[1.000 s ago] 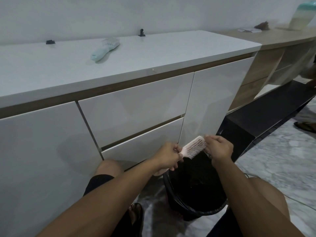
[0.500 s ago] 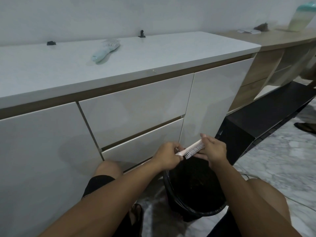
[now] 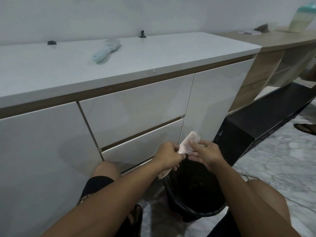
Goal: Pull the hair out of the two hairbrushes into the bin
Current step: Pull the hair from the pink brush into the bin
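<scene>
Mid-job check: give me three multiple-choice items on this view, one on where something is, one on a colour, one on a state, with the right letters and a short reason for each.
1. Where is the green hairbrush?
A. In the bin
B. On the white countertop
C. On the floor

2. What colour is the hairbrush in the hands?
A. Pink
B. Black
C. Blue

3. What is the right hand doing?
A. Resting on a knee
B. Opening a drawer
C. Fingers on the bristles of the held brush

Answers:
1 B: the green hairbrush lies on the white countertop, far from the bin.
2 A: the pink hairbrush is gripped by its handle in the left hand, above the bin.
3 C: the right hand has its fingers on the bristles.
</scene>
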The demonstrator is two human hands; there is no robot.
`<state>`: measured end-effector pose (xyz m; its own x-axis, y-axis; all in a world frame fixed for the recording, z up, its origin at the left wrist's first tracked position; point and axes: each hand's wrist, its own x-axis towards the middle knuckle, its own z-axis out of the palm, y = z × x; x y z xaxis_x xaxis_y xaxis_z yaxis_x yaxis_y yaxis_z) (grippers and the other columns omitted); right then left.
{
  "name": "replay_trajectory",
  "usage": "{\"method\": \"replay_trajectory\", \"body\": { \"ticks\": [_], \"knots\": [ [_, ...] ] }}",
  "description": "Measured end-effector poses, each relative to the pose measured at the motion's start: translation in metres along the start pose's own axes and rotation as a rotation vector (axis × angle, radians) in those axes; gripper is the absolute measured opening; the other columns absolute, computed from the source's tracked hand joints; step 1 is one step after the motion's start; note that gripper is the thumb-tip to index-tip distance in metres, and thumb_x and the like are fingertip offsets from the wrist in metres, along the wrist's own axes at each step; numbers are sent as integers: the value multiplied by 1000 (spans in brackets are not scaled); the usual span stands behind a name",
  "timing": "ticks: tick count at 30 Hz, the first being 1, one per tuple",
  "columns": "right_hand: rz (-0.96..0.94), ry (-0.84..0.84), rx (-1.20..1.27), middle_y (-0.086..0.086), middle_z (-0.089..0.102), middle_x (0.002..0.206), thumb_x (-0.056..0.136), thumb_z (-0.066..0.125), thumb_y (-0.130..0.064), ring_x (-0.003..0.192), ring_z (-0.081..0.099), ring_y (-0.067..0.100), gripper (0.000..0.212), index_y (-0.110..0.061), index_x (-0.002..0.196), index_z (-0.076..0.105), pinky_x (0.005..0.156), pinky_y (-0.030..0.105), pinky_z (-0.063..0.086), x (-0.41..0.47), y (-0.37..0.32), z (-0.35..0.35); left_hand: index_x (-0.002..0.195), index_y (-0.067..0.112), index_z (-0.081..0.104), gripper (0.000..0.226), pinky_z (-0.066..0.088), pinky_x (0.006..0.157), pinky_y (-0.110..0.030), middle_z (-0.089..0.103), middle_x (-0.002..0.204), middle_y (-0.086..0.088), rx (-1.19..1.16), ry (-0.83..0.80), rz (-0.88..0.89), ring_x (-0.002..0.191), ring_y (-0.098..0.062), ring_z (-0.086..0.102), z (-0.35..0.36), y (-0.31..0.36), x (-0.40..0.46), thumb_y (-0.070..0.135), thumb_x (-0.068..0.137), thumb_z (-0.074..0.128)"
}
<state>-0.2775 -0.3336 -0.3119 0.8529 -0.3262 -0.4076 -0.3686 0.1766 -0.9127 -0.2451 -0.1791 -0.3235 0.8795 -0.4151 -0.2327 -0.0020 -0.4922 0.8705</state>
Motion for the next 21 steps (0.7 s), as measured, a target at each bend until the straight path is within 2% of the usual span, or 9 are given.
{"method": "replay_trajectory", "body": {
  "ticks": [2,4,6,7,10,12,14,17,21],
  "knots": [
    [-13,85,-19,21,69,90,87,69,-19,75,70,27,24,3,96,62,61,34,61,0,-1,-3,115,2,66,32,50,43,-24,67,74,-9,-6,-13,-14,44,-13,61,-1,0,0,10,85,68],
    [-58,173,-51,20,69,88,90,66,-15,72,69,24,20,5,94,64,61,32,61,0,0,-6,122,-1,61,37,52,44,-25,66,71,-9,-31,-27,-43,45,-13,63,-2,-1,1,7,86,67],
    [-97,231,-81,18,69,96,89,65,-9,79,68,23,17,2,103,66,68,33,59,2,0,-9,123,0,54,39,57,51,-32,67,74,-12,-82,-23,-85,53,-23,68,-3,-1,3,8,87,65],
    [-116,228,-96,16,68,107,87,67,-8,89,67,23,22,-3,109,65,74,35,59,2,1,-10,123,2,51,39,56,51,-34,67,80,-14,-110,-23,-108,56,-25,69,-3,0,4,8,88,64],
    [-172,77,-206,4,47,139,74,81,-19,123,52,26,70,-24,137,49,95,45,51,3,5,-12,124,-2,48,33,48,37,-25,63,87,-16,-162,-55,-145,49,-20,65,-4,3,2,7,93,55],
    [-175,-17,-238,6,38,148,69,85,-19,125,47,25,95,-28,147,33,101,46,46,1,8,-11,124,-4,52,32,43,33,-21,64,85,-13,-143,-102,-133,46,-15,62,-4,6,1,11,96,52],
    [-152,-63,-213,6,42,146,68,86,-15,117,51,21,103,-24,150,26,95,41,49,1,9,-11,120,-5,58,30,39,33,-21,66,81,-12,-119,-132,-118,44,-14,58,-5,8,0,14,97,51],
    [-109,-35,-145,11,53,135,66,86,-14,116,58,29,92,-16,143,37,86,42,55,3,9,-13,116,-4,60,28,35,32,-21,67,77,-11,-124,-132,-123,41,-13,52,-7,7,0,13,95,51],
    [-91,68,40,22,68,107,77,77,-8,103,67,33,43,-4,116,60,79,36,58,1,0,-18,123,-2,57,31,35,32,-21,67,74,-10,-139,-152,-108,41,-14,50,-12,2,-2,11,95,52]
  ]
}}
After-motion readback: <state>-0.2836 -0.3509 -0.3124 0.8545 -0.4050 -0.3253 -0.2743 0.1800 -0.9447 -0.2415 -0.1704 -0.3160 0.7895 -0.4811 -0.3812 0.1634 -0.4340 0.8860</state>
